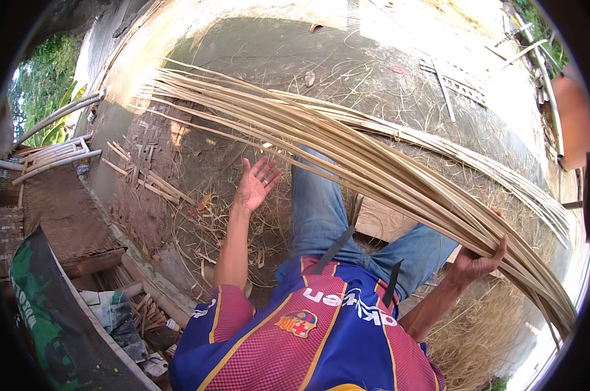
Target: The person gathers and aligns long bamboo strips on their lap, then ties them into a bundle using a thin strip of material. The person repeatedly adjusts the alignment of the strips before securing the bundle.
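Observation:
A long bundle of split bamboo strips point(347, 143) stretches across in front of me, from the far left down to the near right, passing over my knees. My right hand point(478, 262) is wrapped round the bundle toward its right end. The strips fan apart at their far left ends. My left hand point(257, 184) is off the bundle, palm up with its fingers spread, just below the strips and beside my left knee. It holds nothing.
More thin strips point(451, 151) lie on the ground beyond the bundle. Curly shavings point(243, 234) litter the floor around my legs. Short bamboo pieces point(161, 186) lie on a woven mat at the left. Bamboo poles point(57, 163) and a dark green sheet point(54, 306) stand further left. A fibre heap point(477, 332) lies at the right.

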### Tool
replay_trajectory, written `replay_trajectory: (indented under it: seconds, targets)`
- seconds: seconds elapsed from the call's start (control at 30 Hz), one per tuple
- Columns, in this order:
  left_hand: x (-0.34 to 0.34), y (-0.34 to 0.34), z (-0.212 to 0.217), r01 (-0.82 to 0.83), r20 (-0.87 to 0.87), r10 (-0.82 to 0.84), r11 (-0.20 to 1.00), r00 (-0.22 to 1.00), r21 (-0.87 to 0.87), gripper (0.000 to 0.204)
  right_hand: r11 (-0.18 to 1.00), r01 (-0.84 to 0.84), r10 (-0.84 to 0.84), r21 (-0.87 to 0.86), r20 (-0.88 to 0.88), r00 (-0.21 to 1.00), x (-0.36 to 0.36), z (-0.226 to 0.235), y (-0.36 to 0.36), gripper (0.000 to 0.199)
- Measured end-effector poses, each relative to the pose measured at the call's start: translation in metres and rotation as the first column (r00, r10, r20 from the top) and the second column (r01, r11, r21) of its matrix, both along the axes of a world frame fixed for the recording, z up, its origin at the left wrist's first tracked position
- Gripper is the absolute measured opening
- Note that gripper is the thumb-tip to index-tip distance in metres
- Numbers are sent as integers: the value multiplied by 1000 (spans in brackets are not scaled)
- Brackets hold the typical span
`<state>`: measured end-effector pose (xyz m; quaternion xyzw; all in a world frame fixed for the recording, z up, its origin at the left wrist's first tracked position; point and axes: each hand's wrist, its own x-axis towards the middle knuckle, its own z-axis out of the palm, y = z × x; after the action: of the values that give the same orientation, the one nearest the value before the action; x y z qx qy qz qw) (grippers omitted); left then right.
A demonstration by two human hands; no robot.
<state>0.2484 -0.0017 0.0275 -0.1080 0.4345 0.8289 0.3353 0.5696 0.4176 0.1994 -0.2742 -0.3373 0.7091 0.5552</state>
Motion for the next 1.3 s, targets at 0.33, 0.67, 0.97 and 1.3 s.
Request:
replay_trajectory:
  seconds: [0.33,0.67,0.97,1.3]
  targets:
    - [-47,108,-3,-294,-120,367,870,923,396,114,960,252,-259,124,39,965,174,34,0,59]
    - [-36,119,33,-222,49,274,647,961,730,62,994,-7,-17,-108,-218,976,252,-92,83,51]
    - [30,94,54,-127,-80,219,787,973,604,44,967,187,-207,-175,-108,972,236,-77,140,44]
    - [46,45,-56,-299,117,282,783,952,545,52,980,41,-52,-194,-48,997,178,-118,179,44]
